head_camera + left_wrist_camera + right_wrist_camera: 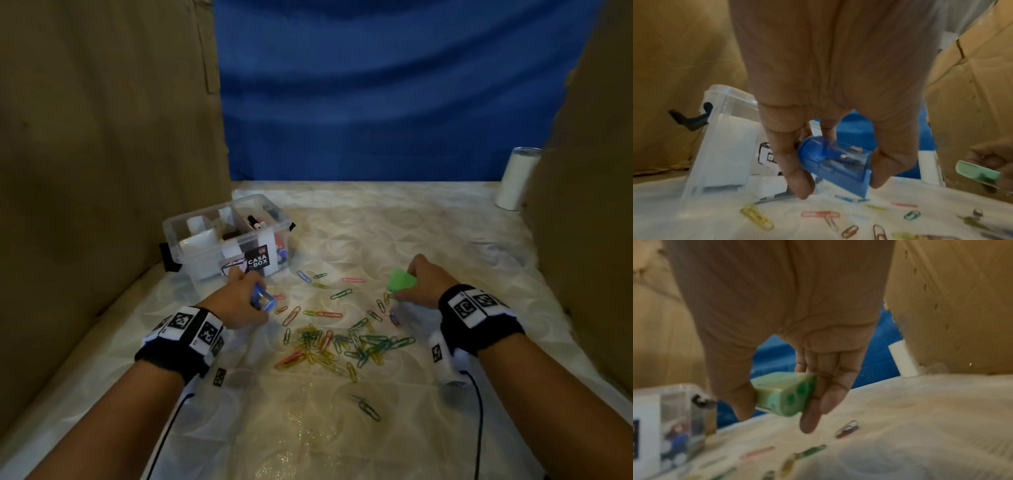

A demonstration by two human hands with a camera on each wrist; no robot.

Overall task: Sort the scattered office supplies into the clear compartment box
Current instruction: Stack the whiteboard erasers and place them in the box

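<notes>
My left hand [241, 301] grips a blue translucent pencil sharpener [262, 300] [836, 162] between thumb and fingers, just in front of the clear compartment box [226, 236] [721, 146]. My right hand [419, 282] holds a green pencil sharpener [400, 280] [785, 394] a little above the cloth; it also shows at the right of the left wrist view as a green sharpener [978, 172]. Several coloured paper clips [342, 341] lie scattered and heaped between my hands. The box holds markers and white dividers.
Cardboard walls [102, 137] stand on the left and right [589, 171]. A blue cloth [376, 89] hangs at the back. A white cylinder [517, 178] stands at the back right. A lone paper clip [368, 409] lies nearer to me on the patterned table cover [376, 222].
</notes>
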